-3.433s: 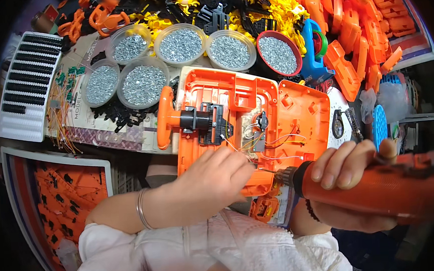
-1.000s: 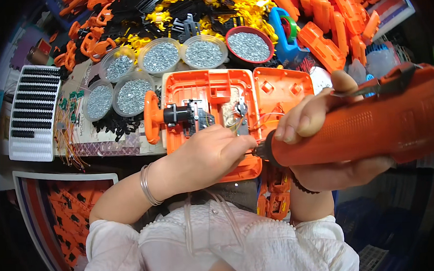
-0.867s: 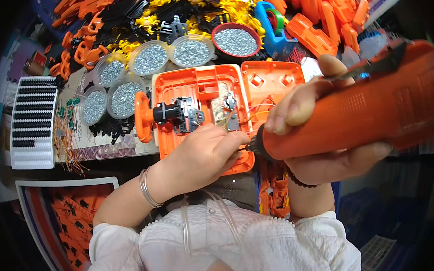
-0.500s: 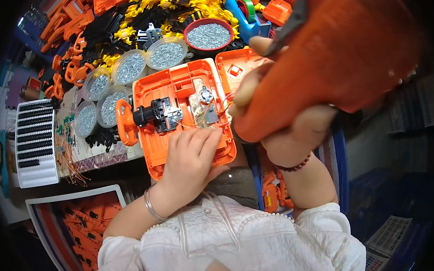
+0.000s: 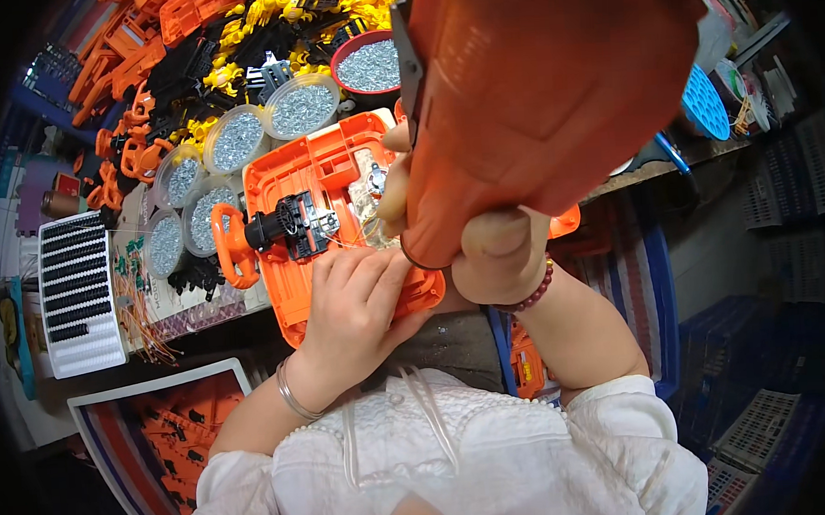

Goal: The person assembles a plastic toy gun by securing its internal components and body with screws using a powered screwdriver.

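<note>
My left hand [image 5: 357,300] lies over the lower part of an orange plastic housing [image 5: 291,301], its fingers close together on the inside and the thumb at the near edge. A small orange steering wheel [image 5: 230,244] sticks out at the housing's left, on a black shaft [image 5: 269,230]. Inside are a black mechanism [image 5: 310,233], thin wires and a round silvery part [image 5: 377,177]. My right hand [image 5: 506,257] is wrapped round a large orange power drill [image 5: 544,92], held up close over the housing's right side. The drill's tip is hidden.
Several tubs of small screws [image 5: 300,109] and a red bowl of screws [image 5: 367,66] stand behind the housing. Beyond are heaps of yellow parts [image 5: 288,12] and black parts. A white tray with black rows [image 5: 81,298] lies left. An orange-filled bin [image 5: 184,437] sits low left.
The drill in my right hand has swung left and more upright over the housing, covering its right side and most of the second orange shell. My left hand stays on the housing. The view has shifted slightly.
</note>
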A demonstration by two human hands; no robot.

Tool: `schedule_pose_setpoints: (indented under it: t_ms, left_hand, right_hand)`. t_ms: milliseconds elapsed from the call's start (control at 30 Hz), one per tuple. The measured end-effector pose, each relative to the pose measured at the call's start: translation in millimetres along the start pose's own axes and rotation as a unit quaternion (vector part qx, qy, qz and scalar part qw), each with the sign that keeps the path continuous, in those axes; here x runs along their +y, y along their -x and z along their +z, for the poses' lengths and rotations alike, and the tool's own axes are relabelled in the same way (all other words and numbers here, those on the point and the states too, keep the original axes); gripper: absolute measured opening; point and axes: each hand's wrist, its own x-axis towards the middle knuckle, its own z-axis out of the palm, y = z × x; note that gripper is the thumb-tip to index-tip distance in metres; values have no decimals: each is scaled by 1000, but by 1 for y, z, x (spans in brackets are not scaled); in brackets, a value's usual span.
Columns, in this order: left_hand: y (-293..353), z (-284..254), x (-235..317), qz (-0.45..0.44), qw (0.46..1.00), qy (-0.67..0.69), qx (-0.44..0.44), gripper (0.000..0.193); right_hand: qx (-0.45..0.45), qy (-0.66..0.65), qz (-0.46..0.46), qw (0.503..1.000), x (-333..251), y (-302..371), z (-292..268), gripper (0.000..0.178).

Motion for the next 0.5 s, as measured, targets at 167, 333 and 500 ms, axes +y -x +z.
schedule_pose_setpoints:
  t_ms: [167, 333, 500]
  left_hand:
    - [-3, -1, -3, -3, 1000, 7, 8, 55]
    - [-6, -13, -8, -16, 997, 74, -9, 52]
    - [-48, -37, -99, -27, 973, 196, -120, 20]
  right_hand:
    - [23, 62, 57, 996, -10, -7, 7, 77]
    - [19, 140, 110, 984, -17, -7, 15, 108]
    - [4, 153, 89, 984, -9, -36, 15, 109]
